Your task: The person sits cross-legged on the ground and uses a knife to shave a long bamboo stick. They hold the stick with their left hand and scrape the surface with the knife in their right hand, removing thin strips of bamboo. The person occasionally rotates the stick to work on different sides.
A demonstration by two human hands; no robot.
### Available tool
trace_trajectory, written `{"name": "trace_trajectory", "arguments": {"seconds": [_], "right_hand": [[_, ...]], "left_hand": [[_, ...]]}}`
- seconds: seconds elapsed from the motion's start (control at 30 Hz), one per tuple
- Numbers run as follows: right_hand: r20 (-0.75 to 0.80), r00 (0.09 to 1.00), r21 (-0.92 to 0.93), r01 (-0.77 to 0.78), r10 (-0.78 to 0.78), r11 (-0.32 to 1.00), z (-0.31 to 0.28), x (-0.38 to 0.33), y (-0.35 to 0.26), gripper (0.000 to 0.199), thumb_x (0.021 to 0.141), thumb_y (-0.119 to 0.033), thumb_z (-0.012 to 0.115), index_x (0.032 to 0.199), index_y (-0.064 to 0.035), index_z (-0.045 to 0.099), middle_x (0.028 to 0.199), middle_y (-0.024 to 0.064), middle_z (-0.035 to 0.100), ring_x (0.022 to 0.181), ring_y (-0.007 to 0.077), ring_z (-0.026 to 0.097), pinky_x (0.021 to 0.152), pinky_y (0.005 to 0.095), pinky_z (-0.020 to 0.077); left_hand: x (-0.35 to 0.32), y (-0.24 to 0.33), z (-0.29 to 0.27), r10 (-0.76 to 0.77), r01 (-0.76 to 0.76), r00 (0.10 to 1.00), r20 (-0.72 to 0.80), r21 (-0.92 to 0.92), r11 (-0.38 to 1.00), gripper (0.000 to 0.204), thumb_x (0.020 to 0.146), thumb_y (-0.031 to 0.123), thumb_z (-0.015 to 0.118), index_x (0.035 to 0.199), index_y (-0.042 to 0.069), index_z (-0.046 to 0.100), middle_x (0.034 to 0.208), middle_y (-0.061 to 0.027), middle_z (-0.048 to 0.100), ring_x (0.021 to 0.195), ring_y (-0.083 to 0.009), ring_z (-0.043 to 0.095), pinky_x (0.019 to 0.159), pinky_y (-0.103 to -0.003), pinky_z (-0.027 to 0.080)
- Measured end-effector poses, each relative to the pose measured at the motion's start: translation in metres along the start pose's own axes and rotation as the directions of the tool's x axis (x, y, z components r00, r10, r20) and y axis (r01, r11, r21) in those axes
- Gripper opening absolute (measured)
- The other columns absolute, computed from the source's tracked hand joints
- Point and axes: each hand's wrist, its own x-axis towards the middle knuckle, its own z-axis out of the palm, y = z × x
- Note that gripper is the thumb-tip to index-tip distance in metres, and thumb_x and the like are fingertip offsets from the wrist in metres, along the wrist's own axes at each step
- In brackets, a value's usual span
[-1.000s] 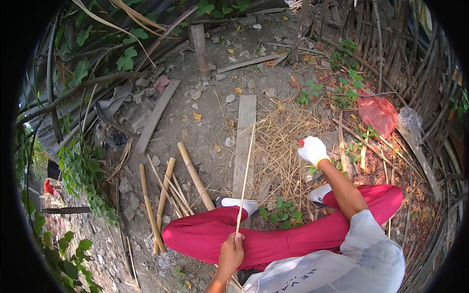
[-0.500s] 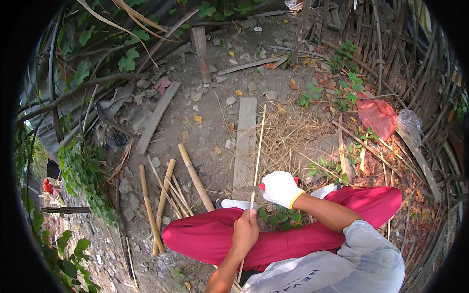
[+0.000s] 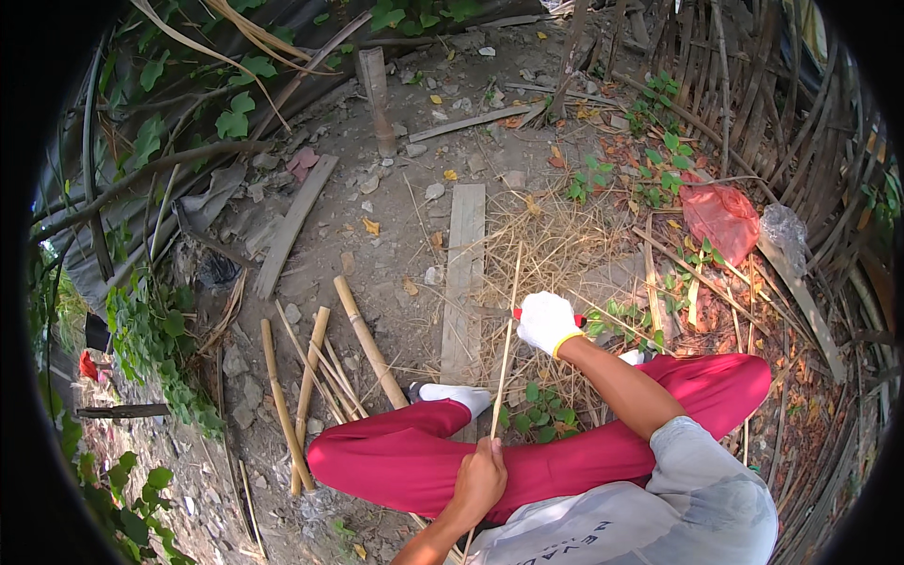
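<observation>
My bare left hand (image 3: 481,476) is closed around a long thin bamboo strip (image 3: 506,372), low down near my lap. The strip slants up and away from me, and its lower end runs down past my shirt. In a white glove with a yellow cuff, my right hand (image 3: 546,323) grips a knife (image 3: 517,314) by its red handle. The blade points left and meets the strip in its upper part. Part of the blade is hard to make out against the board behind it.
Bamboo poles (image 3: 369,344) and thin strips lie left of my crossed legs in maroon trousers (image 3: 395,461). Ahead are a flat wooden board (image 3: 464,245) and a heap of pale shavings (image 3: 537,245). A red plastic bag (image 3: 720,221) lies by the stick fence (image 3: 753,104).
My right hand with the knife has moved farther away along the strip. My left hand and the strip have shifted back toward my body, and the strip's tip now sits lower.
</observation>
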Motion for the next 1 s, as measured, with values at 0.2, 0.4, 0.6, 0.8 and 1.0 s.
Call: {"name": "trace_trajectory", "arguments": {"seconds": [0.2, 0.4, 0.6, 0.8, 1.0], "right_hand": [[-0.042, 0.997, 0.025, -0.068, 0.069, 0.997, 0.004, 0.03, 0.009, 0.025, 0.086, -0.021, 0.063, 0.094, -0.0015, 0.076, 0.094, 0.0245, 0.074, 0.091, 0.0387, 0.074, 0.078, 0.0478, 0.0592], [-0.124, 0.991, -0.011, -0.055, 0.053, 0.998, 0.002, 0.049, 0.006, 0.024, 0.087, -0.02, 0.062, 0.093, -0.0023, 0.077, 0.092, 0.0231, 0.075, 0.09, 0.038, 0.075, 0.076, 0.0476, 0.0597], [-0.173, 0.977, -0.059, -0.14, 0.128, 0.988, -0.014, 0.084, 0.03, 0.024, 0.09, -0.02, 0.061, 0.097, -0.0028, 0.077, 0.095, 0.0219, 0.075, 0.092, 0.0376, 0.075, 0.08, 0.0466, 0.0596], [-0.085, 0.928, 0.044, -0.359, 0.362, 0.932, 0.008, 0.131, 0.19, 0.023, 0.087, -0.027, 0.068, 0.084, -0.0056, 0.075, 0.08, 0.0165, 0.075, 0.074, 0.0298, 0.074, 0.064, 0.0417, 0.058], [0.733, 0.676, 0.276, -0.402, 0.079, 0.873, 0.065, 0.065, 0.201, 0.018, 0.086, -0.027, 0.073, 0.095, -0.0136, 0.065, 0.089, 0.0025, 0.063, 0.076, 0.0172, 0.058, 0.062, 0.0378, 0.045]], "left_hand": [[-0.024, -0.012, -0.007, 0.064, -0.062, 0.997, -0.046, 0.048, 0.997, 0.034, 0.109, 0.027, 0.044, 0.099, -0.002, 0.057, 0.065, -0.0337, 0.06, 0.064, -0.0564, 0.06, 0.058, -0.065, 0.046], [-0.04, -0.015, -0.017, 0.028, -0.026, 0.998, -0.058, 0.033, 0.999, 0.031, 0.109, 0.026, 0.045, 0.103, -0.002, 0.059, 0.065, -0.0319, 0.062, 0.063, -0.0553, 0.061, 0.056, -0.064, 0.047], [-0.058, -0.032, -0.023, 0.015, -0.013, 0.998, -0.066, 0.034, 0.999, 0.028, 0.108, 0.025, 0.047, 0.103, 0.001, 0.06, 0.068, -0.0309, 0.063, 0.068, -0.055, 0.063, 0.061, -0.063, 0.048], [-0.064, -0.037, -0.035, 0.022, -0.026, 0.992, -0.121, -0.035, 0.999, 0.029, 0.107, 0.025, 0.049, 0.103, 0.002, 0.064, 0.079, -0.0272, 0.068, 0.078, -0.053, 0.066, 0.068, -0.059, 0.051], [-0.048, -0.049, -0.041, -0.042, 0.018, 0.993, -0.107, -0.215, 0.976, 0.031, 0.107, 0.025, 0.053, 0.107, -0.002, 0.068, 0.084, -0.0259, 0.07, 0.082, -0.0443, 0.071, 0.072, -0.046, 0.054]]}}
